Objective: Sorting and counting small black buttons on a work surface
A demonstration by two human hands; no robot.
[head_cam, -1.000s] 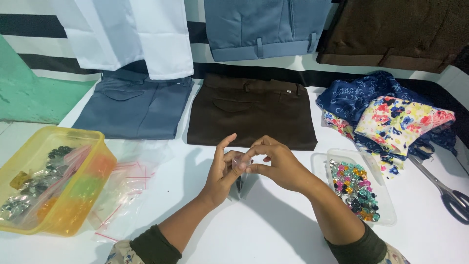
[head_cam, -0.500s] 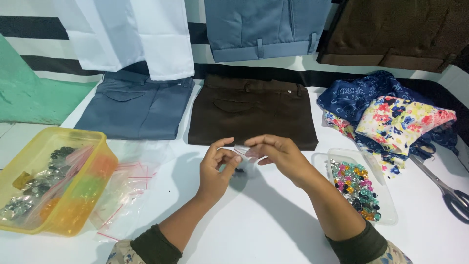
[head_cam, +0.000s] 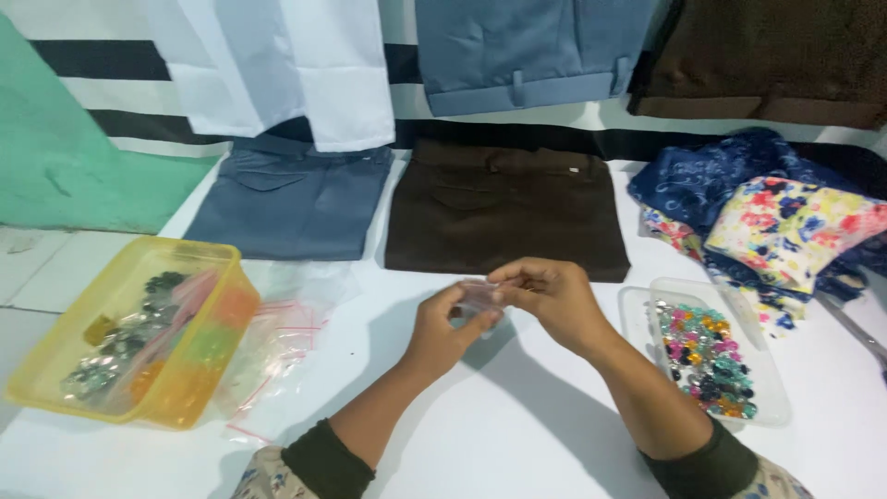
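- Both hands pinch one small clear bag (head_cam: 479, 298): left hand (head_cam: 442, 325), right hand (head_cam: 552, 298)
- Many filled bags sit in the yellow tub (head_cam: 55, 393)
- Lots of loose shiny gems wait in the clear tray (head_cam: 771, 407)

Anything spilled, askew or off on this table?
Nothing spilled. The left hand and right hand pinch a small clear bag between them. Beads stay inside the clear tray. The only untidy spot is the loose clear zip bags splayed beside the yellow tub.
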